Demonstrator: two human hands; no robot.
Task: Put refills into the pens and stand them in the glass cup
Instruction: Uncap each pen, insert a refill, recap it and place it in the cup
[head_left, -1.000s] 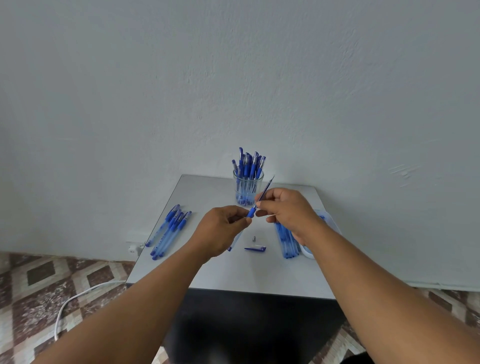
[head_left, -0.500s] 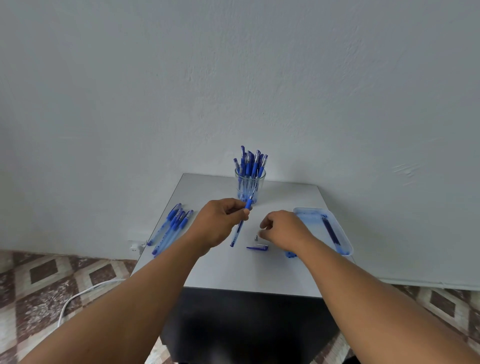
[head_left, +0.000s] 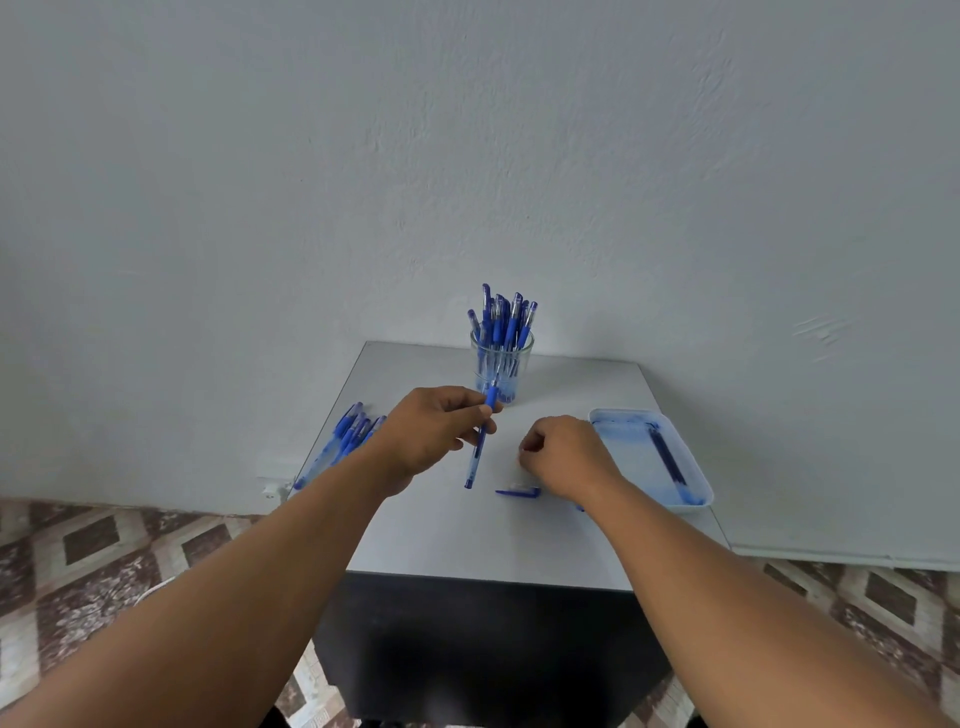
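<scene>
The left hand (head_left: 431, 431) grips a pen (head_left: 480, 441); the right hand (head_left: 563, 454), fingers curled, rests on the surface (head_left: 467, 540); whether it holds anything cannot be told.

Blue pen (head_left: 480, 439) tilted above table; glass cup (head_left: 502, 370) pen-filled.

Clear glass cup (head_left: 501, 364); translucent blue plastic pens; a pale, glossy plastic tray (head_left: 696, 467); smooth matt grey tabletop (head_left: 467, 540); rough, matt painted wall (head_left: 467, 156).
</scene>
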